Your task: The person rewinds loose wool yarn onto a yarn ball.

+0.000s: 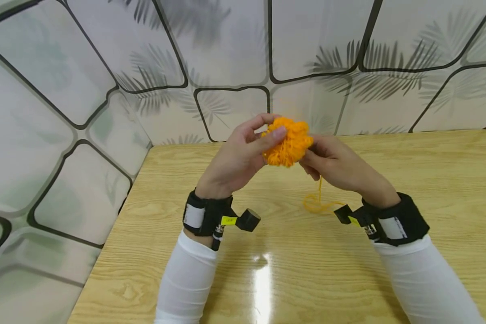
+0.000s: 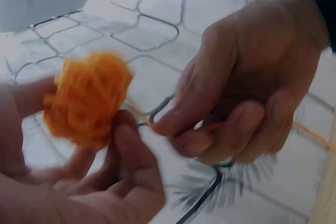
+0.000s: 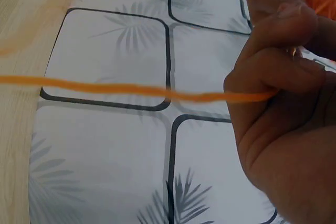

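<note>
A fluffy orange bundle of looped yarn (image 1: pixel 288 143) is held up above the table by my left hand (image 1: pixel 243 150), thumb on its near face and fingers behind. In the left wrist view the yarn bundle (image 2: pixel 89 98) looks blurred. Just to its right, my right hand (image 1: pixel 334 162) pinches the yarn strand (image 2: pixel 139 109) that leads out of the bundle. From the right hand (image 3: pixel 286 108) the strand (image 3: pixel 131 90) runs on in the right wrist view. The loose tail (image 1: pixel 320 206) hangs down and curls on the table.
The wooden table (image 1: pixel 299 279) stretches beneath both hands. Behind it and along the left stands a wall covering (image 1: pixel 231 49) with dark outlines and leaf prints. Each wrist wears a black strap (image 1: pixel 407 220) with a small camera.
</note>
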A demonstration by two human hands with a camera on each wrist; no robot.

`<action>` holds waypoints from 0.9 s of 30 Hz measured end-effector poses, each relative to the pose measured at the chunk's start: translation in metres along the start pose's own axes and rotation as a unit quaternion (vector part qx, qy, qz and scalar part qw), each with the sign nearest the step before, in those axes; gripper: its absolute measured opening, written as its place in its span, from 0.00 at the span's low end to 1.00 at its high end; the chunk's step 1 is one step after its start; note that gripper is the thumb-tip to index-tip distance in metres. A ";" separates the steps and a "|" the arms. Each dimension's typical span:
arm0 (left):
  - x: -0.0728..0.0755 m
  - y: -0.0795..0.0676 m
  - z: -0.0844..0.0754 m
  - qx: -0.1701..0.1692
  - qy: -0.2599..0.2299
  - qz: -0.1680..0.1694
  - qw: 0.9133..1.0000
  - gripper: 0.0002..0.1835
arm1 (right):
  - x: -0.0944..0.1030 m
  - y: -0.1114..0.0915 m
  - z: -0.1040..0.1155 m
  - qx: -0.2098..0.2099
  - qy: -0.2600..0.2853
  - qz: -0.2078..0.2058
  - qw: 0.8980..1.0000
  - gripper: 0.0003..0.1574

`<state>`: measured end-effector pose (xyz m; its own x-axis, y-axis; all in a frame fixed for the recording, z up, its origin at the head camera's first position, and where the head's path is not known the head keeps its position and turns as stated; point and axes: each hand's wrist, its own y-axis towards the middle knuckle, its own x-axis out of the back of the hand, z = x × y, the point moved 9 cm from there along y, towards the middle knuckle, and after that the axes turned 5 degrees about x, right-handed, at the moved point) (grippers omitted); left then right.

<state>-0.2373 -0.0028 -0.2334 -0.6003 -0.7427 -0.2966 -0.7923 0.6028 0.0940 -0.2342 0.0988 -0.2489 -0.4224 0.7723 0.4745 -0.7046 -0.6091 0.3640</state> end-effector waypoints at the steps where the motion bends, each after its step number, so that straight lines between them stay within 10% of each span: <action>1: -0.004 -0.002 0.003 0.017 0.049 0.017 0.999 0.17 | 0.005 -0.001 -0.002 -0.011 -0.006 -0.013 1.000 0.13; 3: -0.009 -0.005 0.007 0.037 0.175 0.029 0.983 0.20 | 0.013 -0.003 -0.002 -0.020 -0.021 -0.038 0.999 0.14; 8: -0.001 -0.001 0.006 0.014 0.411 -0.051 0.910 0.26 | 0.020 -0.005 0.017 -0.001 -0.057 -0.083 0.995 0.12; 11: 0.011 0.003 0.003 -0.016 0.317 -0.092 0.944 0.22 | 0.011 -0.006 0.027 0.023 -0.052 -0.068 0.996 0.09; 15: 0.025 0.006 0.001 -0.044 0.073 -0.091 0.992 0.21 | -0.009 -0.004 0.028 0.040 -0.015 0.001 0.999 0.10; 20: 0.026 0.005 0.001 -0.046 -0.059 -0.057 0.996 0.24 | -0.022 0.001 0.009 0.019 0.032 0.056 0.998 0.15; 27: 0.014 0.007 0.002 -0.007 -0.088 -0.024 0.996 0.22 | 0.002 0.001 -0.022 -0.043 0.040 0.007 0.998 0.19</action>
<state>-0.2513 -0.0086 -0.2390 -0.5336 -0.7080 -0.4627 -0.8224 0.5621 0.0883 -0.2482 0.1035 -0.2654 -0.4738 0.7783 0.4120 -0.7432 -0.6044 0.2870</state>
